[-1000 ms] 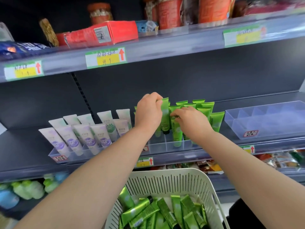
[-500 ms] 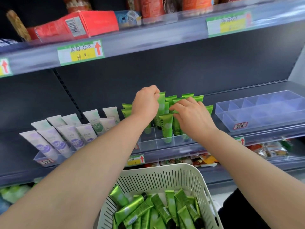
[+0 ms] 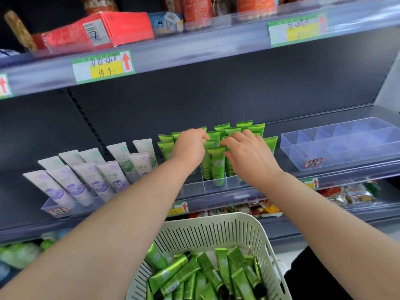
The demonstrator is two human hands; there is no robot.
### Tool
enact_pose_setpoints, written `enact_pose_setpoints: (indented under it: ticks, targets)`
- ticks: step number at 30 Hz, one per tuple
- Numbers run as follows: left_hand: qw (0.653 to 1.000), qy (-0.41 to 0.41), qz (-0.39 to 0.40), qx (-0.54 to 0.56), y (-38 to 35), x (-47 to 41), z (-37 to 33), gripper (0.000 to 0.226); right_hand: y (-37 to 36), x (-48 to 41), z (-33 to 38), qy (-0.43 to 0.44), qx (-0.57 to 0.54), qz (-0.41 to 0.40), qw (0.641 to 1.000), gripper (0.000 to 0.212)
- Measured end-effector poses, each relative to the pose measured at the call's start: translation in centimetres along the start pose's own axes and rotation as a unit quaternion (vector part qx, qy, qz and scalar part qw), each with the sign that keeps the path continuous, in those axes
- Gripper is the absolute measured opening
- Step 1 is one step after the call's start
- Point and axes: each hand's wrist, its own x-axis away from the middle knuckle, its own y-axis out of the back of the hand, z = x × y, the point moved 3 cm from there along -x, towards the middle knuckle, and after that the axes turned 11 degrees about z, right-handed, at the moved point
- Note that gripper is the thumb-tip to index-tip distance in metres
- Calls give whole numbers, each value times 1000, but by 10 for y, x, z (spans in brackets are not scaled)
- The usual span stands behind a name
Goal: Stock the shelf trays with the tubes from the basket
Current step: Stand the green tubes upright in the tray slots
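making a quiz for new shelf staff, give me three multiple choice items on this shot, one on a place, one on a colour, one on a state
1. Where do the lilac tubes stand?
A. left of the green tubes on the shelf
B. right of them
C. on the top shelf

2. What colour are the tubes in the basket?
A. red
B. green
C. white

3. The clear tray at far right is:
A. full
B. half full
C. empty

Key:
1 A, their tray sits left of the green one.
2 B, every one of the basket tubes in view is green.
3 C, its compartments hold nothing.
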Motion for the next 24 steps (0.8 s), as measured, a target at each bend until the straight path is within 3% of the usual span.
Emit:
enact_pose_setpoints:
  ticks: [11, 17, 24]
  targets:
    - [997, -27, -76, 21, 22, 45, 4, 25, -8, 16, 40, 25, 8, -20, 999, 29]
    - [999, -28, 11, -23, -2, 99, 27, 24, -39, 45, 64, 44, 8, 44, 998, 26]
    - [989, 1, 127, -72, -65, 161, 82, 29, -93, 96, 86, 38, -1, 188, 981, 24]
